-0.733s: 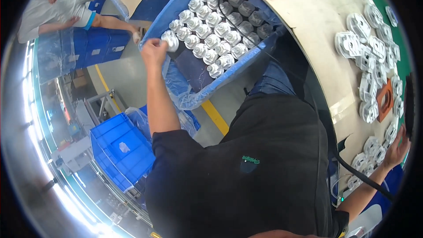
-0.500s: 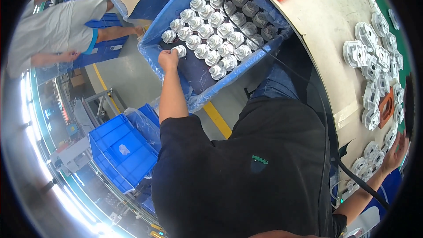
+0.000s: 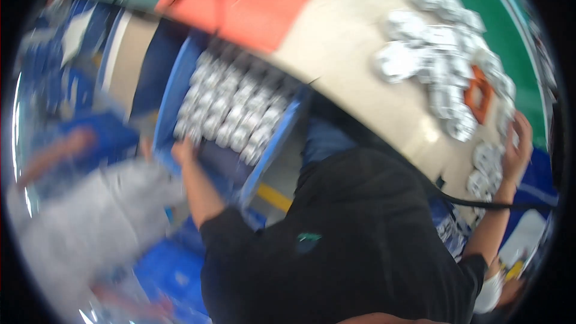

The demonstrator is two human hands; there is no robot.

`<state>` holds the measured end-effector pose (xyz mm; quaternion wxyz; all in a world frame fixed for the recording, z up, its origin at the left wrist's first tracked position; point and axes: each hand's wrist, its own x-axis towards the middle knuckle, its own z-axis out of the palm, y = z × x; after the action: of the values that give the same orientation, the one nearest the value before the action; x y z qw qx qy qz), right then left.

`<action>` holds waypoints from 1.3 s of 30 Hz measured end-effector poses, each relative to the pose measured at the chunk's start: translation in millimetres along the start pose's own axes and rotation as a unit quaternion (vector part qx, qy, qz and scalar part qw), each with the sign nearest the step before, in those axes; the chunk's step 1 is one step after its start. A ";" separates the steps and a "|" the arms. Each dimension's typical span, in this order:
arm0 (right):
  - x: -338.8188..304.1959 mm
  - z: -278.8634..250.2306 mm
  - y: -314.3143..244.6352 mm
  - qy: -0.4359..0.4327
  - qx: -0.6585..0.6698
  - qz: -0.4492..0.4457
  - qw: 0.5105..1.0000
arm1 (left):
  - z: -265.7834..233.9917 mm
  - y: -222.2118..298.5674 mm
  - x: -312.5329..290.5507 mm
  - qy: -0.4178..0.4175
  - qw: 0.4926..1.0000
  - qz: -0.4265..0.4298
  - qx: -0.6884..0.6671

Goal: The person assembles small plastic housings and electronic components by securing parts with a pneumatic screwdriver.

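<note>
The picture is smeared by motion. My left hand (image 3: 185,150) is inside the near left side of a blue crate (image 3: 264,165), its fingers closed at a white round plastic part (image 3: 194,138). Slanting rows of similar white parts (image 3: 231,105) fill much of the crate beyond it. On the bench at the right, my right hand (image 3: 516,155) is held with fingers stretched and thumb apart, beside a line of white plastic housings (image 3: 487,162). A whitish spot shows between thumb and fingers; whether it is a housing is too blurred to tell.
An orange-brown square frame (image 3: 479,95) lies among a cluster of white housings (image 3: 441,54) on the bench (image 3: 354,42). A red sheet (image 3: 258,0) covers its far end. A black cable (image 3: 480,205) crosses near my right forearm. Another person in grey (image 3: 108,210) stands close at the left.
My view has swung, so the crate appears lower and farther left, and more of the bench shows. The person in grey appears nearer the crate. My left hand stays at the crate's near left.
</note>
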<state>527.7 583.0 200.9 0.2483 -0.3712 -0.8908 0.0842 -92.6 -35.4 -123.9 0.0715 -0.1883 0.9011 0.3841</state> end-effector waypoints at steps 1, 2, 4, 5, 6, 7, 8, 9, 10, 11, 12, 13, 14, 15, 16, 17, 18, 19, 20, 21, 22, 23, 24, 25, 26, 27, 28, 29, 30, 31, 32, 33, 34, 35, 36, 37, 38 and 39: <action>7.7 15.1 -23.2 0.005 -0.008 -0.033 0.999 | -46.9 7.3 25.1 0.027 0.934 0.110 0.340; 10.4 19.2 -29.2 0.020 0.041 -0.033 0.998 | -42.2 47.8 -4.2 0.142 0.918 0.213 0.302; 30.9 16.7 -32.4 0.040 0.042 -0.051 0.997 | -55.1 152.2 -42.8 0.227 0.889 0.327 0.228; 40.2 10.2 -33.6 0.042 0.034 -0.049 0.997 | -42.8 216.7 -85.2 0.174 0.904 0.367 0.131; 41.8 9.6 -31.9 0.056 0.026 -0.062 0.996 | -29.1 293.1 -143.2 0.117 0.907 0.404 0.034; 39.5 9.5 -33.2 0.059 0.030 -0.054 0.996 | -8.1 351.3 -182.0 -0.009 0.912 0.389 -0.129; 41.1 7.3 -32.6 0.061 0.037 -0.049 0.996 | 16.0 400.9 -208.0 -0.142 0.826 0.497 -0.224; 37.9 2.3 -31.7 0.064 0.027 -0.035 0.997 | 48.6 451.7 -236.3 -0.213 0.747 0.593 -0.212; 34.4 1.1 -31.2 0.067 0.025 -0.023 0.997 | 83.0 500.8 -268.0 -0.359 0.694 0.580 -0.230; 29.1 0.0 -34.6 0.075 0.023 -0.025 0.997 | 107.9 548.0 -311.1 -0.323 0.629 0.695 -0.129; 23.5 -5.6 -39.3 0.067 0.026 -0.008 0.997 | 132.3 583.9 -345.8 -0.305 0.572 0.757 -0.077; 35.9 -10.2 -45.6 0.075 0.028 -0.027 0.996 | 167.7 626.1 -356.5 -0.265 0.487 0.830 -0.061; 41.2 -16.1 -52.4 0.079 0.025 -0.040 0.996 | 197.1 657.4 -375.2 -0.251 0.444 0.860 -0.003; 38.6 -17.7 -57.1 0.075 0.023 -0.024 0.997 | 242.6 683.9 -390.8 -0.229 0.436 0.866 0.080; 36.9 -18.7 -61.1 0.072 0.000 -0.037 0.997 | 281.1 698.3 -400.0 -0.204 0.427 0.866 0.163; 30.2 -22.0 -63.6 0.072 -0.008 -0.029 0.997 | 312.3 703.2 -412.9 -0.207 0.421 0.852 0.234; 24.6 -25.2 -65.8 0.071 -0.014 -0.024 0.997 | 337.5 709.7 -423.8 -0.205 0.416 0.832 0.304; 18.8 -25.5 -61.1 0.085 -0.024 -0.021 0.996 | 357.3 711.2 -428.4 -0.221 0.409 0.814 0.348; 1.7 -24.0 -62.8 0.064 0.020 0.020 0.998 | 371.9 700.7 -426.8 -0.243 0.394 0.792 0.398; -8.8 -23.2 -61.9 0.043 0.069 0.055 0.995 | 385.6 699.7 -417.0 -0.258 0.387 0.790 0.399; -10.2 -23.9 -58.7 0.049 0.073 0.064 0.994 | 392.7 704.0 -406.9 -0.273 0.380 0.786 0.404; -12.0 -26.7 -51.8 0.057 0.054 0.051 0.996 | 382.7 708.1 -416.3 -0.267 0.400 0.791 0.377; -12.5 -29.5 -43.8 0.063 0.039 0.036 0.997 | 371.5 712.2 -425.4 -0.262 0.422 0.793 0.353; -27.0 -27.1 -44.7 0.060 0.046 0.041 0.996 | 353.5 690.2 -431.8 -0.279 0.423 0.804 0.312; -32.1 -28.9 -39.7 0.056 0.062 0.058 0.995 | 335.4 682.0 -445.9 -0.292 0.428 0.814 0.262; -33.5 -29.4 -37.2 0.063 0.065 0.058 0.994 | 308.0 675.2 -467.6 -0.332 0.434 0.804 0.235; -29.0 -32.1 -32.7 0.065 0.076 0.053 0.994 | 278.9 663.0 -489.4 -0.368 0.443 0.790 0.210; -19.0 -36.3 -28.5 0.063 0.103 0.066 0.990 | 262.0 645.0 -504.9 -0.368 0.438 0.788 0.229; -17.1 -33.3 -23.9 0.070 0.121 0.072 0.988 | 249.3 622.5 -521.3 -0.412 0.450 0.765 0.207; -16.3 -32.5 -20.9 0.080 0.112 0.070 0.988 | 235.3 599.2 -541.8 -0.456 0.460 0.739 0.184; -16.3 -36.6 -13.1 0.071 0.101 0.092 0.988 | 219.8 576.4 -574.7 -0.486 0.451 0.718 0.210; -20.2 -34.5 -6.6 0.082 0.102 0.091 0.987 | 212.3 548.7 -595.5 -0.447 0.411 0.775 0.176; -25.3 -33.2 -5.5 0.096 0.099 0.093 0.986 | 207.1 529.5 -618.1 -0.435 0.398 0.782 0.202; -23.8 -33.5 -4.5 0.095 0.102 0.105 0.985 | 204.3 515.7 -638.1 -0.417 0.392 0.789 0.224; -22.7 -36.0 -7.6 0.093 0.104 0.114 0.984 | 201.2 501.9 -652.2 -0.387 0.411 0.777 0.279; -25.1 -39.2 -10.6 0.103 0.107 0.116 0.982 | 202.3 488.7 -662.1 -0.354 0.422 0.783 0.291; -31.0 -41.2 -13.5 0.132 0.102 0.092 0.982 | 203.2 473.3 -669.5 -0.323 0.432 0.785 0.305; -38.0 -43.6 -13.5 0.126 0.087 0.094 0.984 | 202.5 461.7 -675.5 -0.319 0.435 0.784 0.306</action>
<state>564.2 545.2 228.7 0.3813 -0.4378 -0.8027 0.1367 342.8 595.1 227.3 0.0754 0.7692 0.6345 0.0073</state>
